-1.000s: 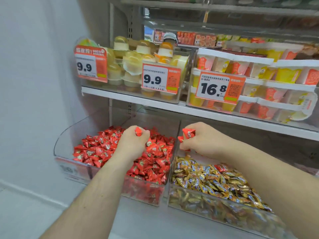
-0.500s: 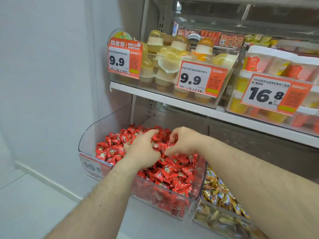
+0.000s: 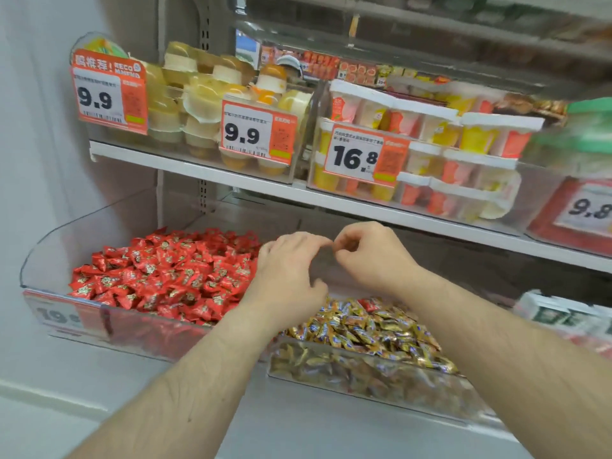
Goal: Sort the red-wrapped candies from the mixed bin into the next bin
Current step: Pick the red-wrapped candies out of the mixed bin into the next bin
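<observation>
Left hand (image 3: pixel 287 276): I hold it empty, fingers loosely curled, over the divider between bins. Right hand (image 3: pixel 367 256): likewise empty and curled, above the mixed bin (image 3: pixel 381 376), presumably for the next pick. Red-wrapped candy (image 3: pixel 370 304): lies atop gold candies (image 3: pixel 361 329). Red bin (image 3: pixel 99 323): left neighbour, heaped, the destination. Jelly cups (image 3: pixel 198 104): shelf above.

Left hand (image 3: pixel 291 273) and right hand (image 3: pixel 371 256) hover close together, fingers loosely curled, empty.
</observation>
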Available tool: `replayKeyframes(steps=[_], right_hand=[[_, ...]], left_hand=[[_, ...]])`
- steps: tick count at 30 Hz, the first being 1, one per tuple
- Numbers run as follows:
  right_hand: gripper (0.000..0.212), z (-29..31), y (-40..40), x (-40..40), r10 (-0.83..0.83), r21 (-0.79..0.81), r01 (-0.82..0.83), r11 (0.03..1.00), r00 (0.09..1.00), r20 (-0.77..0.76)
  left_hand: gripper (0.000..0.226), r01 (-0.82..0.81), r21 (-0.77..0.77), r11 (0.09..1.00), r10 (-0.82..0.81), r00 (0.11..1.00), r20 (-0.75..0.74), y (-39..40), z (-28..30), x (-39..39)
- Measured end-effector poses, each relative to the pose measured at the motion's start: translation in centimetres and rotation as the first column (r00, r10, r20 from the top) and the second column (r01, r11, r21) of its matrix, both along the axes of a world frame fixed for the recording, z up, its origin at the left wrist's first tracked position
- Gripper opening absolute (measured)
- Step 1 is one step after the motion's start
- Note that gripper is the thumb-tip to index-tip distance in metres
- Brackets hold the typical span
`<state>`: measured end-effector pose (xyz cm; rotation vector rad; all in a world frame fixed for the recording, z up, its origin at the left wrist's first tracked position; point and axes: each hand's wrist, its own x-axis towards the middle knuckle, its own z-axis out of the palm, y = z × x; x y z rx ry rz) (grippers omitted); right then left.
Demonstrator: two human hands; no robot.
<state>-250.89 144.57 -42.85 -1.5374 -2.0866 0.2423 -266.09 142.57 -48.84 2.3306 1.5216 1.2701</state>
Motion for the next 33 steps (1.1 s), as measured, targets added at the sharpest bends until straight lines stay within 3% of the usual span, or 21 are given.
replayKeyframes(steps=[2,4,8,15,19,24,28,31,33], right_hand=[[0.017,-0.6,-0.3,3.4,-0.082,-0.037,0.082,0.996,0.997,-0.004],[0.018,-1.4,-0.3,6.5,-0.156,-0.100,0.154,0.983,0.988,-0.013],[0.018,-3.2,0.9,11.0,-0.243,-0.217,0.249,0.944,0.969,0.053],[0.024,-7.8,7.0,10.8,-0.114,-0.352,0.217,0.910,0.950,0.290],[0.029,-10.7,9.9,8.9,0.003,-0.369,0.191,0.910,0.885,0.466],[0.023,-12.1,11.2,8.1,0.019,-0.403,0.231,0.885,0.849,0.528],[0.019,-10.8,10.6,8.6,-0.095,-0.357,0.234,0.904,0.926,0.365],[0.030,-9.1,8.5,8.3,-0.185,-0.398,0.177,0.900,0.982,0.019],[0.034,-8.2,6.7,8.0,-0.196,-0.474,0.083,0.877,0.961,-0.194]], left_hand=[[0.054,0.086,-0.030,0.996,-0.087,0.996,-0.038,-0.2,-0.6,3.0],[0.050,0.116,-0.172,0.978,-0.126,0.991,-0.049,0.0,-1.3,5.1],[0.046,0.049,-0.399,0.916,-0.107,0.987,-0.124,1.7,-2.8,6.8],[0.047,-0.015,-0.516,0.857,-0.073,0.986,-0.150,5.1,-3.5,7.4],[0.044,-0.013,-0.546,0.838,-0.044,0.995,-0.092,6.2,-3.9,7.0],[0.044,0.009,-0.567,0.823,-0.030,0.999,-0.027,6.5,-4.1,6.3],[0.042,0.041,-0.552,0.833,-0.058,0.998,-0.012,6.3,-4.2,6.6],[0.049,0.082,-0.497,0.864,-0.126,0.991,-0.056,5.9,-3.9,7.2],[0.056,0.137,-0.457,0.879,-0.184,0.981,-0.059,5.4,-3.6,7.7]])
